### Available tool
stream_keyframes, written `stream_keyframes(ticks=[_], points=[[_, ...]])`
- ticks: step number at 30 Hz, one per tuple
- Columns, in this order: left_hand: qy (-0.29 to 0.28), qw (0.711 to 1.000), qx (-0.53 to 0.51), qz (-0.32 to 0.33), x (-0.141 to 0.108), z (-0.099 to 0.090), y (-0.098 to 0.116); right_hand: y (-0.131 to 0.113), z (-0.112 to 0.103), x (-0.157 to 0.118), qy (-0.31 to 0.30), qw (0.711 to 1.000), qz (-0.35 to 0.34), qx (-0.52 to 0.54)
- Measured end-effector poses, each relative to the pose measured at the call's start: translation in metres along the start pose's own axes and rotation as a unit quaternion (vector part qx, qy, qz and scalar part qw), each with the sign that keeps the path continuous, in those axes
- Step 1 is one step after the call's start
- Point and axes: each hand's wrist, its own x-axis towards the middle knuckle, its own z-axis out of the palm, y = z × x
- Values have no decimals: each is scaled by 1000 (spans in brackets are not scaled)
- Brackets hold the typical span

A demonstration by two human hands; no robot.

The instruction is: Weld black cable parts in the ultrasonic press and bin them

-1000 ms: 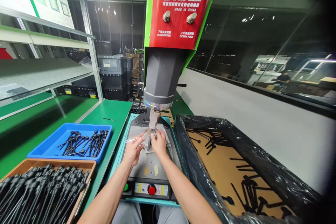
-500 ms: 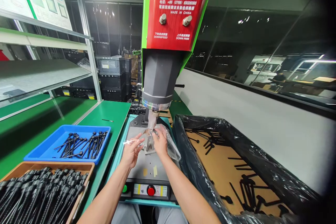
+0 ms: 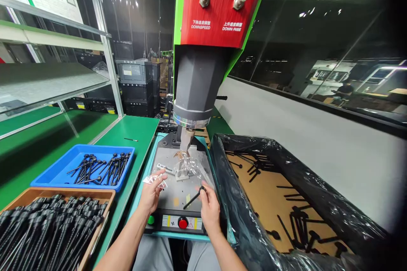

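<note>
My right hand [image 3: 210, 208] pinches the head of a black rod part [image 3: 192, 199], which points down and left over the machine's grey plate [image 3: 165, 201]. Clear plastic film [image 3: 199, 168] lies beside a small metal fixture [image 3: 182, 172], just beyond that hand. On the left, the fingers of my left hand [image 3: 151, 190] are closed on a piece of clear plastic [image 3: 149, 178]. Above the fixture is the metal horn [image 3: 187, 137] of the red and green press [image 3: 216, 17]; a brownish film piece lies between them.
A blue tray [image 3: 54, 173] and a brown tray [image 3: 110, 197] of black rod parts stand at left. A plastic-lined box [image 3: 241, 216] with more parts is at right. Green and red buttons [image 3: 182, 222] line the machine's front. A person [image 3: 345, 89] shows beyond the glass.
My right hand has moved from the fixture towards me and right, with the black rod part now visible in it. My left hand has drawn back slightly. The view has shifted.
</note>
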Motion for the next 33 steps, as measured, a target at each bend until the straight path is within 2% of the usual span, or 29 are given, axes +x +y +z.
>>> stream_keyframes(ticks=[2,4,8,11,13,16,19,22,25,28,30,33], points=[[13,1000,-10,-19,0,-3,-4,6,-4,-13,-32,993,92,71],[37,998,-33,-49,-2,-7,-10,6,-7,-24,-59,984,135,104],[122,981,-85,-125,-18,-16,-30,-5,-12,-39,-83,988,99,86],[161,974,-35,-158,-45,-18,-45,-12,-15,-46,-82,994,50,43],[119,983,43,-130,-65,-13,-48,-15,-16,-51,-80,996,18,21],[-9,989,143,-46,-90,3,-41,-20,-13,-57,-88,996,-16,17],[-111,968,219,45,-102,20,-26,-24,-7,-62,-101,994,-34,32],[-162,939,284,109,-106,32,-16,-24,-2,-66,-104,993,-41,46],[-167,930,302,127,-104,37,-14,-23,0,-69,-108,993,-39,37],[-155,939,287,108,-98,33,-16,-25,-2,-69,-135,991,-23,2],[-127,956,257,69,-94,26,-15,-30,-4,-68,-197,980,20,-10],[-59,983,173,5,-89,12,-11,-40,-2,-69,-327,939,102,-13]])
